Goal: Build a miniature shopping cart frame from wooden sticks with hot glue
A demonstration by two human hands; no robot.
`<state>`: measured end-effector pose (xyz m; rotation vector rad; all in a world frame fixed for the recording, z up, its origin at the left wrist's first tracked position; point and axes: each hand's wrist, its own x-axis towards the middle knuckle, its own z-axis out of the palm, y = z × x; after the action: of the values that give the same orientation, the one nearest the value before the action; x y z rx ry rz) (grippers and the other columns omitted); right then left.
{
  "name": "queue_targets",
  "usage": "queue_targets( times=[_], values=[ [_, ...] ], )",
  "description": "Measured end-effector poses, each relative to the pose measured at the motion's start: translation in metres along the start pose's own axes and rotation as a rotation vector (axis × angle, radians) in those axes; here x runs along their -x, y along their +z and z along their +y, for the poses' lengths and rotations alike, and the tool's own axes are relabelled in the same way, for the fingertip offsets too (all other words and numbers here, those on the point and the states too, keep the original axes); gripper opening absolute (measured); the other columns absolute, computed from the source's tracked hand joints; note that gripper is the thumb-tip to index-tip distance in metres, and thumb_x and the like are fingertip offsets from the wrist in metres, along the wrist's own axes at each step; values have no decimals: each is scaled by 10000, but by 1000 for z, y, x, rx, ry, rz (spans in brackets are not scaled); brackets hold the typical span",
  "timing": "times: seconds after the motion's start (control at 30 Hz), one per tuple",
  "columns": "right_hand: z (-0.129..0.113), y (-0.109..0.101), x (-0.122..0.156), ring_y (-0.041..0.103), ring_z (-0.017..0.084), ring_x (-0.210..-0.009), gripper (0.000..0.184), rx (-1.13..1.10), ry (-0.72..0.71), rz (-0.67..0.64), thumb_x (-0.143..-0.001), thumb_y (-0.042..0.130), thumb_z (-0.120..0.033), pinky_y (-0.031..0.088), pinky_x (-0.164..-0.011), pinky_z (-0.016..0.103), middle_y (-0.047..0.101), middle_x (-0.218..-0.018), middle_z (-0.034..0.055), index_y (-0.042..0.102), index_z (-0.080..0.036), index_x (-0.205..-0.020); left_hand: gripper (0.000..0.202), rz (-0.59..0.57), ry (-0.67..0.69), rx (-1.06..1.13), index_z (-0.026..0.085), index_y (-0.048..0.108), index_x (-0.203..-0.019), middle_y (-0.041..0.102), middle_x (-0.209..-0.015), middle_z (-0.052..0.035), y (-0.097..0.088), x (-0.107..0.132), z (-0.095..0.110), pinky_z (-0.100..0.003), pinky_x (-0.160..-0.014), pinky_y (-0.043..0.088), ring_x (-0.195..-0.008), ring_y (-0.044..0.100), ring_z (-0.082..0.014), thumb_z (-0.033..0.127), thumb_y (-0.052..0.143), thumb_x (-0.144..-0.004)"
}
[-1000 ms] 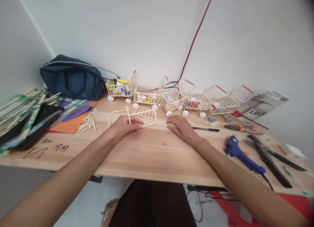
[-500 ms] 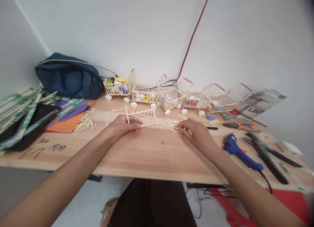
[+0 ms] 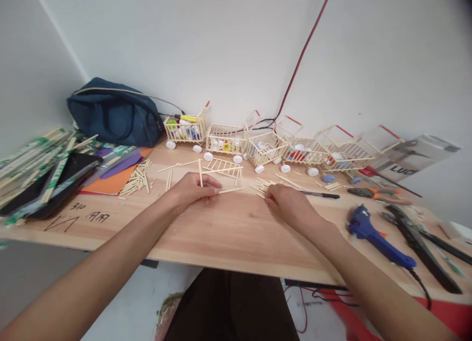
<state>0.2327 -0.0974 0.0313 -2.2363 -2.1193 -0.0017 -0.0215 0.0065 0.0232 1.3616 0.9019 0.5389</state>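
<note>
My left hand [image 3: 195, 189] rests on the wooden table [image 3: 228, 232] with its fingers closed on a thin wooden stick [image 3: 200, 172] that points away from me. Just beyond that hand lies a flat ladder-like stick frame [image 3: 224, 168]. My right hand [image 3: 289, 204] lies palm down with fingers curled on a small heap of loose sticks [image 3: 262, 186]; I cannot make out whether it grips one. A black pen [image 3: 320, 195] lies right of that hand.
A row of small stick carts [image 3: 265, 146] with white wheels lines the wall. A blue bag [image 3: 114, 115] sits at the back left, packets of sticks [image 3: 33, 159] and coloured paper [image 3: 110, 181] at left. A blue glue gun [image 3: 376, 235], pliers [image 3: 376, 193] and cutters [image 3: 420, 237] lie at right.
My right hand slid right along the stick heap, then came back left and nearer to me. My left hand kept the stick and stayed put. The camera shifted slightly.
</note>
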Motion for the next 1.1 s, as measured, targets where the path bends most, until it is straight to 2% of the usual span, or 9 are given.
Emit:
queue_targets(
  times=[0.13, 0.23, 0.3, 0.43, 0.57, 0.7, 0.83, 1.1],
  values=[
    [12, 2, 6, 596, 178, -621, 109, -288, -6, 83, -819, 545, -159, 395, -582, 286, 682, -696, 31, 600, -209, -739, 269, 6, -24, 1, 111, 702, -820, 671, -601, -25, 3, 4, 5, -209, -535, 423, -542, 575, -95, 244, 826, -622],
    [11, 0, 6, 605, 158, -608, 100, -618, -10, 112, -815, 581, -286, 437, -582, 278, 703, -731, 19, 644, -214, -842, 258, 3, -32, -13, 113, 708, -821, 675, -610, -27, 5, 5, 6, -213, -547, 435, -552, 579, -97, 240, 826, -630],
    [2, -2, 2, 619, 151, -623, 180, -817, -4, 84, -801, 605, -367, 455, -583, 276, 711, -774, 27, 650, -209, -874, 267, -2, -34, -19, 113, 711, -823, 673, -607, -28, 5, 4, 5, -221, -552, 447, -553, 580, -102, 246, 833, -627],
    [-25, -2, -9, 619, 144, -637, 189, -1046, 18, 59, -744, 644, -381, 466, -596, 269, 684, -723, 17, 609, -203, -800, 271, -6, -30, -13, 105, 705, -838, 678, -620, -30, 5, 2, 2, -225, -555, 465, -549, 590, -102, 241, 828, -639],
    [-40, 0, -16, 582, 132, -588, 178, -1044, 56, 58, -725, 643, -366, 437, -564, 260, 657, -674, 1, 596, -199, -764, 247, -3, -37, -20, 88, 696, -861, 681, -616, -31, 6, 4, 4, -209, -543, 464, -540, 599, -96, 204, 798, -668],
    [-35, 4, -16, 534, 132, -588, 181, -936, 115, 184, -724, 625, -374, 396, -552, 267, 625, -684, 7, 592, -196, -731, 209, -3, -50, -23, 82, 690, -871, 682, -620, -22, 9, 6, 7, -198, -537, 464, -524, 593, -84, 165, 765, -694],
    [-27, 8, -14, 503, 135, -599, 179, -957, 94, 287, -755, 607, -377, 372, -551, 270, 575, -657, -3, 576, -205, -716, 190, 10, -45, -12, 82, 688, -876, 688, -629, -23, 10, 6, 6, -194, -545, 468, -535, 596, -82, 162, 747, -714],
    [-42, 12, -14, 464, 119, -569, 161, -916, 83, 299, -791, 611, -335, 329, -558, 272, 580, -627, -17, 622, -199, -706, 170, 18, -44, -23, 86, 689, -847, 686, -608, -25, 14, 5, 5, -203, -541, 473, -516, 594, -89, 143, 754, -701]
  ],
)
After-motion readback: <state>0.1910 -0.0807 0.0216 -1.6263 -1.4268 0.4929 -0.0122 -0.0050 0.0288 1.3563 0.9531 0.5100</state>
